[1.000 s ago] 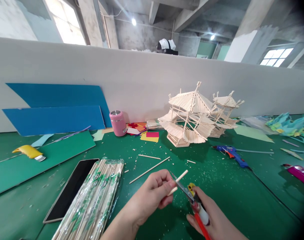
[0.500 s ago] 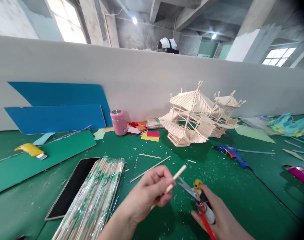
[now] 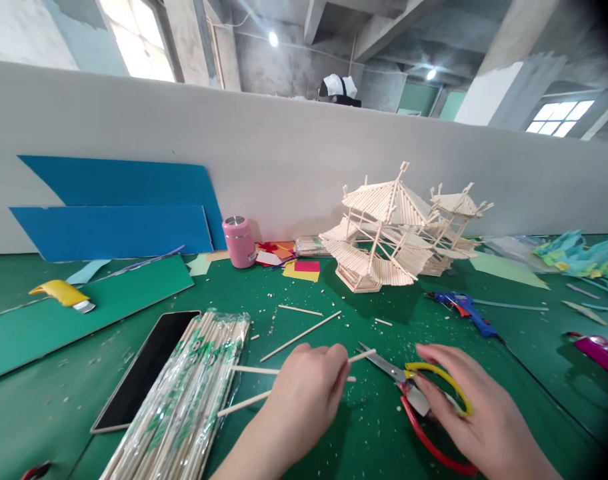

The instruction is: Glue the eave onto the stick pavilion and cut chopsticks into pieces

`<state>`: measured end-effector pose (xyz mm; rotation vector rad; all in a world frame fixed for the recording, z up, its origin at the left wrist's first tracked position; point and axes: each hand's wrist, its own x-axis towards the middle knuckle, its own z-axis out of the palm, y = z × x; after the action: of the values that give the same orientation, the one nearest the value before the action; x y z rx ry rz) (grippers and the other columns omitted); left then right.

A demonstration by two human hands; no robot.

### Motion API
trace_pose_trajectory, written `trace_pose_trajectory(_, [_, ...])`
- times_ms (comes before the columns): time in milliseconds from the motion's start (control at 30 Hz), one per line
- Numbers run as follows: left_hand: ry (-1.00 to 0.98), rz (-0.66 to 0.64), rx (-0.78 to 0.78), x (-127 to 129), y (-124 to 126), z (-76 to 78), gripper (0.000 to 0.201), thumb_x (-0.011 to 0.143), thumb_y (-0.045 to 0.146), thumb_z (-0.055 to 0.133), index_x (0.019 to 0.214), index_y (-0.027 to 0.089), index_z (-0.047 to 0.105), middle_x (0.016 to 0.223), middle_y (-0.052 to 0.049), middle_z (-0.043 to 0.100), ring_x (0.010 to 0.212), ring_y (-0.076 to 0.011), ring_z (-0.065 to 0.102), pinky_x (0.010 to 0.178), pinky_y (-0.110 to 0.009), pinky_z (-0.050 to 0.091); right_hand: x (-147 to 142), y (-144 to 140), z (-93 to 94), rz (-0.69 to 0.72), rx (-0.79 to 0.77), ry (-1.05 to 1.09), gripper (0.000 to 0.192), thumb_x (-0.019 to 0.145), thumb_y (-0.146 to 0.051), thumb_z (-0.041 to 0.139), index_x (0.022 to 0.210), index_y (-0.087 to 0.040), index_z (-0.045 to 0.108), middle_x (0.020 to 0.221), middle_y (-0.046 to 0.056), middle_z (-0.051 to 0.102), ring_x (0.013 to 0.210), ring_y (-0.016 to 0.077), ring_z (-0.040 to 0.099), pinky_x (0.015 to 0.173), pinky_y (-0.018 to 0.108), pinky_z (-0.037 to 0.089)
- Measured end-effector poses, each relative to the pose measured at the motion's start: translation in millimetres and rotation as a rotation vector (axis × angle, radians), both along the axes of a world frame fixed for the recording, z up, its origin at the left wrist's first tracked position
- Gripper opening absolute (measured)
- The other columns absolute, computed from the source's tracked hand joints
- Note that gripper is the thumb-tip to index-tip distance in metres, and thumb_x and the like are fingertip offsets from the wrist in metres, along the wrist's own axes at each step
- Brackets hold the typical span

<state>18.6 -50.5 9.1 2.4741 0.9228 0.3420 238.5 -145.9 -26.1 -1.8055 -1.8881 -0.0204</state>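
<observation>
My left hand [image 3: 309, 387] is closed, knuckles up, over two thin wooden sticks that cross beneath it. One stick [image 3: 247, 403] slants up to the right, and its far end comes out past my fingers at the shears' tips. The other stick [image 3: 257, 370] lies nearly level. My right hand [image 3: 471, 407] loosely holds the pruning shears [image 3: 391, 369], with the yellow handle between thumb and fingers. The red handle hangs away from the yellow one. The blades point up-left; the stick's end overlaps their tips, and I cannot tell whether it is between them.
A wooden stick pavilion model [image 3: 379, 233] stands at the back, beside a blue glue gun [image 3: 464, 310]. Bagged sticks [image 3: 184, 393] and a phone [image 3: 144, 373] lie left. Behind are a pink flask [image 3: 239, 243] and blue boards [image 3: 114, 230]. Loose sticks [image 3: 301, 335] and chips lie mid-table.
My left hand has turned knuckles-up and lowered, and a second stick now shows under it. My right hand has moved right and loosened, and the shears' handles have spread apart.
</observation>
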Motion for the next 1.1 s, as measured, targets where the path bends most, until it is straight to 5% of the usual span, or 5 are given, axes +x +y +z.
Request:
trace_pose_trajectory(100, [0.105,-0.103,0.184,2,-5,-2.3,0.019,0.083,0.012,0.031,0.072,0.017,0.047,0.066,-0.002,0.058,0.051,-0.0135,0.044,0.054,-0.028,0.027,-35,17,20.0,0.238,0.016,-0.042,0.034,0.083,-0.021,0.045,0.117,-0.021,0.045,0.108,0.01,0.054,0.1,0.023,0.05,0.081,0.035,0.043])
trace_pose_trajectory(233, [0.141,-0.131,0.31,0,-5,-4.8,0.017,0.079,0.008,0.034,0.073,0.018,0.045,0.067,-0.001,0.057,0.053,-0.0151,0.047,0.056,-0.029,0.028,-58,36,24.4,0.364,-0.057,-0.06,0.022,0.087,-0.017,0.037,0.096,-0.019,0.057,0.079,0.007,0.059,0.071,0.0179,0.051,0.062,0.03,0.042])
trace_pose_trajectory(400, [0.197,-0.09,0.376,0,0,-7.0,0.017,0.074,0.005,0.035,0.071,0.018,0.045,0.065,-0.003,0.057,0.052,-0.0166,0.05,0.055,-0.031,0.029,-59,49,18.6,0.368,-0.132,-0.162,0.023,0.087,-0.015,0.034,0.074,-0.017,0.053,0.066,0.003,0.053,0.061,0.0154,0.044,0.053,0.027,0.033])
trace_pose_trajectory(1100, [0.261,0.047,0.307,5,2,-5.1,0.02,0.072,0.001,0.036,0.072,0.016,0.05,0.064,-0.006,0.06,0.056,-0.0194,0.057,0.059,-0.031,0.036,-65,60,4.9,0.354,-0.143,-0.052,0.022,0.087,-0.014,0.034,0.078,-0.017,0.053,0.067,0.003,0.053,0.063,0.0155,0.045,0.055,0.026,0.032])
